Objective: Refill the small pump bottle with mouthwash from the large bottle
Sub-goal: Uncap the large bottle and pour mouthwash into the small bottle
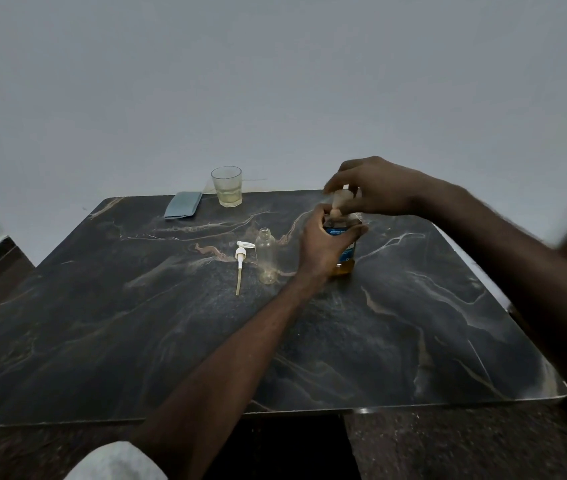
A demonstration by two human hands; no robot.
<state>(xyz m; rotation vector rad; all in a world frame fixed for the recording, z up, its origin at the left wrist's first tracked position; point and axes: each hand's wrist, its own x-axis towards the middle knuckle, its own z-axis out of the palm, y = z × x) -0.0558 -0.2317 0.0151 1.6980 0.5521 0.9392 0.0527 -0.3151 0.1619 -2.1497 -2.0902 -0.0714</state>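
Observation:
The large mouthwash bottle (345, 259), with amber liquid and a blue label, stands upright on the dark marble table (136, 323). My left hand (323, 242) grips its body. My right hand (375, 188) is closed on its pale cap (340, 199) at the top. Just left of it stands the small clear bottle (265, 254), open at the neck and looking empty. Its white pump head (240, 259) with the long dip tube lies flat on the table to the left of the small bottle.
At the table's far edge by the wall stands a glass (227, 186) with a little pale liquid, and a folded blue-grey cloth (183, 204) lies left of it. The table's front edge runs close to my body.

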